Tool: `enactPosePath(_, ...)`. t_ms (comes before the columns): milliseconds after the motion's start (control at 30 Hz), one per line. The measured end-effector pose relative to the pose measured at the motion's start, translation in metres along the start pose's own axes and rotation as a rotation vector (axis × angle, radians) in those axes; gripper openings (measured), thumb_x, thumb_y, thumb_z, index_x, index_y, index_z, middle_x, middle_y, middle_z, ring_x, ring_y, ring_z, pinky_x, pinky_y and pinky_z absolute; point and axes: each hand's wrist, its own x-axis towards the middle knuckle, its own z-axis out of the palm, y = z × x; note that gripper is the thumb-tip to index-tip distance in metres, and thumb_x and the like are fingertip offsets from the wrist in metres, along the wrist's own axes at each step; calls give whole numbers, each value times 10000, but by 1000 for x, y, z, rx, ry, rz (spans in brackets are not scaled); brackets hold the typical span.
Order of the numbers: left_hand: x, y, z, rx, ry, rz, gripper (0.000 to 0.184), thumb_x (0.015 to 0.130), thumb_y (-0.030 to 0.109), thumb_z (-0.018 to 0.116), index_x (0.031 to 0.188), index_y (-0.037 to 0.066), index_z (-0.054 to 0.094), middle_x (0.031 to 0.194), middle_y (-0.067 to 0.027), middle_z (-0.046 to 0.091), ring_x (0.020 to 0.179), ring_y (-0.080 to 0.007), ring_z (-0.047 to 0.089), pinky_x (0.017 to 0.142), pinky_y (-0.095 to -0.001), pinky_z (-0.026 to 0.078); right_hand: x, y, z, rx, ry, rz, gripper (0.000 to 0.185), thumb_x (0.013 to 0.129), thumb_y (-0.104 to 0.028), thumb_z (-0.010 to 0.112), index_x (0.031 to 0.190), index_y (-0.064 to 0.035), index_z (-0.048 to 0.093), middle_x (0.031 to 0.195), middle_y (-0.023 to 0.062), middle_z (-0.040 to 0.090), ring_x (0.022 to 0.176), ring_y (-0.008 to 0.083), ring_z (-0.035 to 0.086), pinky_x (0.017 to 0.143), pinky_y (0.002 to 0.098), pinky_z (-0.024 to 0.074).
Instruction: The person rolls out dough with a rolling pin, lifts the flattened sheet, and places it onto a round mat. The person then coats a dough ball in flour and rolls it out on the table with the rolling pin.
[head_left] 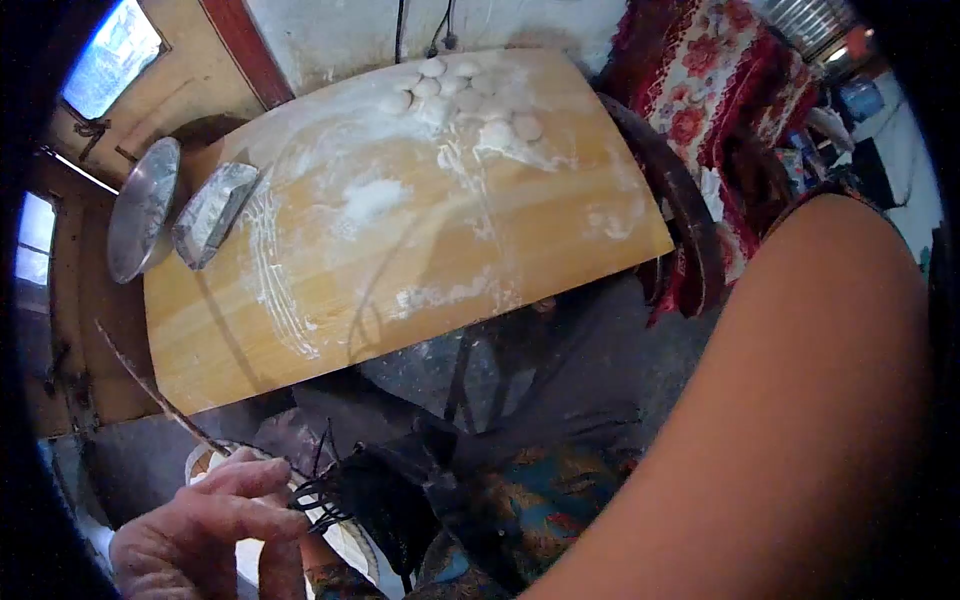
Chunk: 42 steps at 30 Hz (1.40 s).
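Note:
My left hand point(215, 525), whitened with flour, is at the lower left, its fingers closed in a pinch around a thin brown stick point(165, 405). The stick slants up and left toward the board. Dark thin strands point(322, 500) show beside the fingertips; I cannot tell whether they belong to it. Behind the fingers is a pale round container point(365, 560), partly hidden. My right arm fills the right side, bent, and its hand is out of view. Beyond lies a floured wooden board point(560, 240) with several round dough pieces point(465, 100) at its far edge.
A metal bowl point(145, 210) and a foil-like silvery tray point(215, 215) sit at the board's left end. Loose flour point(370, 200) is spread over the board. Red floral cloth point(690, 120) hangs at the right. A wall with cords point(445, 35) stands behind.

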Motion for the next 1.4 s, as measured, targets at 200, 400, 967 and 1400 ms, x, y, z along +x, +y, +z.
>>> enactPosePath(200,8,-70,69,-271,-284,-205,325,909,214,580,1152,-1,569,1029,-163,612,900,-226,604,798,-367,468,-23,37,-6,112,58,76,206,778,-157,552,871,-5,655,804,176,641,806,341,642,708,381,528)
enactPosePath(400,24,-59,161,223,-142,-250,408,940,314,547,1102,-59,532,990,-213,599,863,-275,591,723,-413,477,-84,164,163,-172,218,795,384,832,-197,531,1140,29,564,1064,195,602,1039,357,572,898,429,460)
enactPosePath(967,23,-83,255,1153,276,-164,511,897,545,484,1161,109,516,1191,-149,502,1103,-373,490,815,-588,440,-99,322,279,-33,755,1417,842,806,-360,677,1401,87,286,1479,257,274,1390,379,239,1173,434,140)
enactPosePath(1400,27,-67,260,1089,291,-128,504,892,509,479,1150,77,513,1188,-152,501,1123,-376,492,828,-619,429,-290,296,311,-288,944,1838,600,857,-336,610,1276,68,463,1317,243,483,1260,379,414,1121,445,247)
